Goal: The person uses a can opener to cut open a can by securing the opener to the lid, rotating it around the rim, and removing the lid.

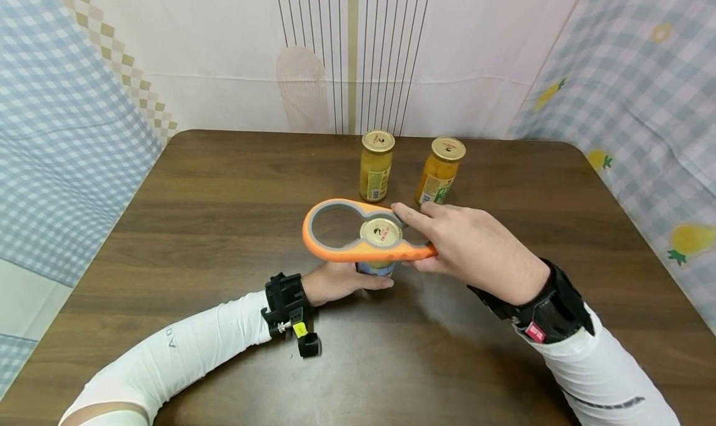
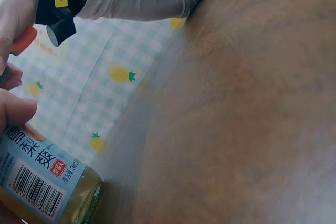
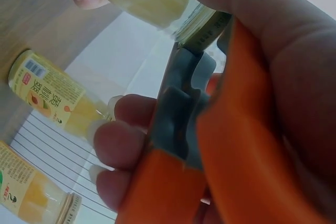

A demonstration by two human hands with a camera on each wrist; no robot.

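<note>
A glass jar with a blue label and gold lid stands on the table, and my left hand grips its body. Around the lid sits an orange jar opener with grey inner edges; its larger loop on the left encloses nothing. My right hand holds the opener's right end. In the right wrist view, several fingers curl round the opener, whose grey ridged edge meets the lid. The left wrist view shows the jar's barcode label, with my left thumb against the jar.
Behind the opener on the brown table stand two more lidded jars, a yellow-green one and an orange one. Patterned cloths hang beyond the table's back and side edges.
</note>
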